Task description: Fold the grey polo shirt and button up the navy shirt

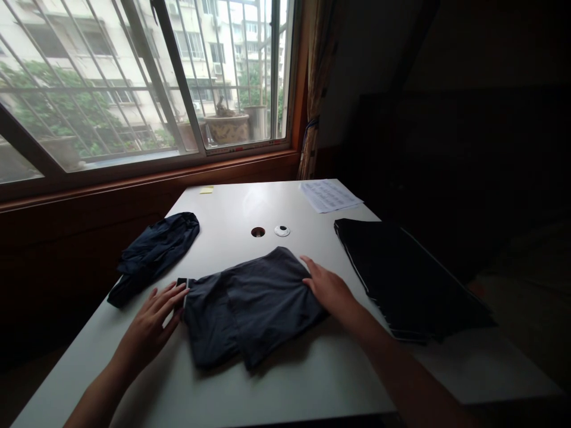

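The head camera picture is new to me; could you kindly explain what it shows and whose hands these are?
This single picture comes from a camera worn on a person's head, looking down at their own bare hands. The left hand and the right hand lie open and flat at either edge of a folded dark grey garment; neither grips anything. On the white table also lie a crumpled dark blue garment, a flat black garment, a printed sheet and a yellow note.
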Motion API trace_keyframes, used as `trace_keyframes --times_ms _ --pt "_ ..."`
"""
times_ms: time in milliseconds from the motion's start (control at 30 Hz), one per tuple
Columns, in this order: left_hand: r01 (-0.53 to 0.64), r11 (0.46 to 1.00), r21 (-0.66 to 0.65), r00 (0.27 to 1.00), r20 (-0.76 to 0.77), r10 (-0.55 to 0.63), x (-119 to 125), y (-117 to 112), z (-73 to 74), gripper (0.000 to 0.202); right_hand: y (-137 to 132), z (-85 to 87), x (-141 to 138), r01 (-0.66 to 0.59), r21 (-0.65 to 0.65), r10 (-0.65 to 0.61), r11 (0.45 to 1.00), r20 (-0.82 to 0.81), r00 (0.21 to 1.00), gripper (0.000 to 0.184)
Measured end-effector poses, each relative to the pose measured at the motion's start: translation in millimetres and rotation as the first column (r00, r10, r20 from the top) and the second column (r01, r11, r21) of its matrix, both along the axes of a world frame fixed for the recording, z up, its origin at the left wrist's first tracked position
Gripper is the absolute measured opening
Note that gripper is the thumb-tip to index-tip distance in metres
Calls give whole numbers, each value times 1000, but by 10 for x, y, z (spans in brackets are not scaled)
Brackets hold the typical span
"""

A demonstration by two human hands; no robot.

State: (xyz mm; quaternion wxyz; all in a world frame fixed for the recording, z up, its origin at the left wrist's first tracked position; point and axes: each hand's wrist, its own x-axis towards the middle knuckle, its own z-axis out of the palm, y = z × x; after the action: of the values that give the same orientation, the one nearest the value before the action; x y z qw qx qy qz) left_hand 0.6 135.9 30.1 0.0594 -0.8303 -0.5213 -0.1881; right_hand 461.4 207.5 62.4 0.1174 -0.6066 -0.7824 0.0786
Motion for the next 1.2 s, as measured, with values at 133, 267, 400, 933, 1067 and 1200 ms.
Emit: trace_keyframes --times_ms 133,267,400,933,1067,1200 --pt "39 999 6 996 83 -40 229 91 194 43 75 117 495 90 185 -128 979 206 970 45" --pt "72 997 -18 981 182 -67 555 294 357 30 -51 152 566 22 290 -66 957 142 988 31" --pt "78 996 -52 986 152 -70 1037 567 481 25 -341 81 276 -335 199 358 921 -88 930 24" --pt "161 859 -486 926 376 39 1712 1388 325 29 -807 -175 80 -606 204 628 769 -61 776 28" --pt "174 846 -504 899 431 72 1682 1404 295 27 -823 -197 -17 -634 327 675 701 -16 738 7" --pt "177 831 -527 872 476 116 1668 1392 277 29 -834 -253 -59 -648 380 700 660 3 715 6"
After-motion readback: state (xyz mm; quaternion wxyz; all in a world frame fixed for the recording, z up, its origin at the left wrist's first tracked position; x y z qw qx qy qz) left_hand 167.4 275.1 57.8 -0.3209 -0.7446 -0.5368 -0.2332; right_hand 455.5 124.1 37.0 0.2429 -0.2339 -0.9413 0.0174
